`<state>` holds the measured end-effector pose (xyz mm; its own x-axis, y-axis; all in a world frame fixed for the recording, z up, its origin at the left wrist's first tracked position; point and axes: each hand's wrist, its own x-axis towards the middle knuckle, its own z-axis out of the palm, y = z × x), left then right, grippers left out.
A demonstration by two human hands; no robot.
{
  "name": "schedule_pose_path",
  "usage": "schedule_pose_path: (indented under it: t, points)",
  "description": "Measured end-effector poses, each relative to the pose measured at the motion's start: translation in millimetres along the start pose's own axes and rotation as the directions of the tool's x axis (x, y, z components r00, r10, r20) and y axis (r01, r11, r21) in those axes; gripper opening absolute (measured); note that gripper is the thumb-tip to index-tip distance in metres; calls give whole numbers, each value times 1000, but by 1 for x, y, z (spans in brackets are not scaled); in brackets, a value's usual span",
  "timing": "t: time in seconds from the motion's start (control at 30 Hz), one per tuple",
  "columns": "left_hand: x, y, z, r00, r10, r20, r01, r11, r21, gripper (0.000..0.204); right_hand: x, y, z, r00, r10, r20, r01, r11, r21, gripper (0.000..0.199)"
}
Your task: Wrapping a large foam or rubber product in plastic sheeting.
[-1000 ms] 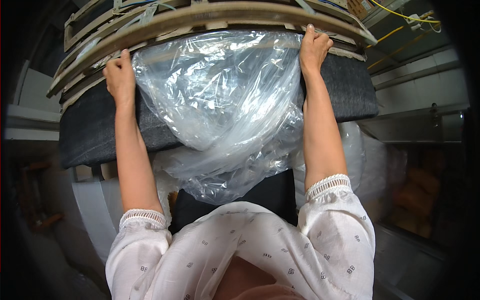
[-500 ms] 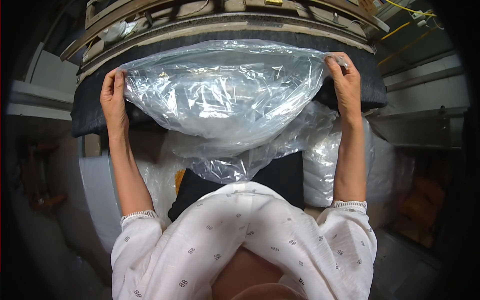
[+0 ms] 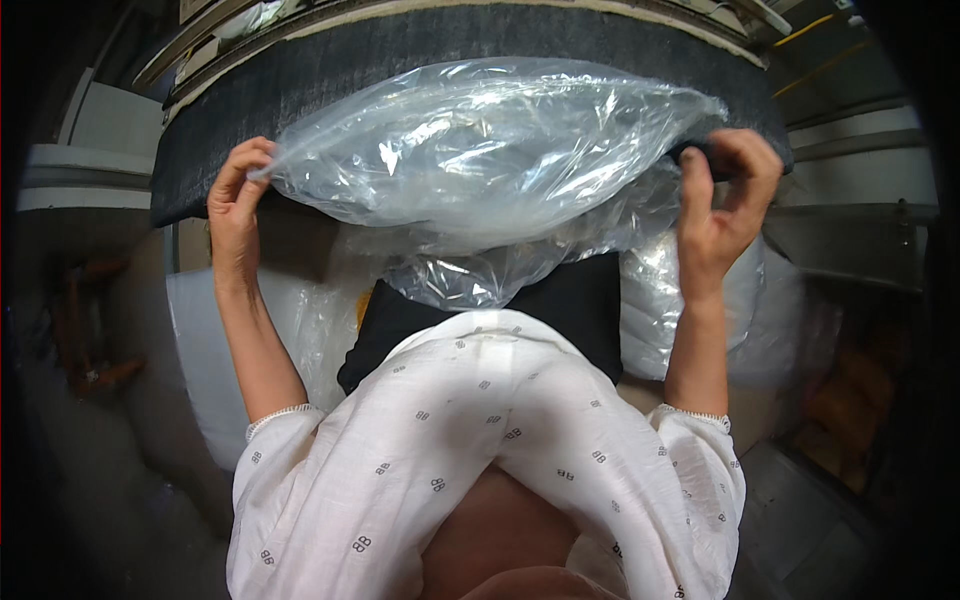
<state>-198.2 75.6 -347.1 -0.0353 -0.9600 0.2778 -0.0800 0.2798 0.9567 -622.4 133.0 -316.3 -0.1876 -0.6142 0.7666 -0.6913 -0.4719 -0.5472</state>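
Observation:
A large clear plastic bag (image 3: 480,160) hangs stretched between both hands, puffed out with air. My left hand (image 3: 235,205) pinches its left edge. My right hand (image 3: 722,205) grips its right edge, fingers curled. Behind the bag lies a wide dark grey cushion (image 3: 330,70) with a pale rim, and the bag's upper part rests against it. Below the bag more crumpled clear plastic (image 3: 470,275) trails down toward my white patterned blouse (image 3: 480,440).
A black cushion (image 3: 580,300) sits under the bag, between white plastic-wrapped bundles (image 3: 215,350) on the left and white plastic-wrapped bundles (image 3: 660,300) on the right. Wooden furniture frames (image 3: 230,20) stack at the top. A pale wall shelf (image 3: 90,160) is at the left.
Both hands have come down and toward me with the bag, from the cushion's top edge to its lower front. The bag has flattened and spread wider between them.

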Motion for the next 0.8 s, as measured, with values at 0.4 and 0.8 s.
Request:
schedule_pose_path:
  t: [0.4, 0.8]
  points:
    - [35, -2, 78, 888, -82, 452, -73, 946, 316, 34, -84, -45, 73, 259, 237, 936, -953, 218, 208, 38]
    - [12, 11, 163, 880, -21, 475, 8, 1000, 29, 16, -72, -46, 58, 416, 475, 775, -894, 369, 253, 17]
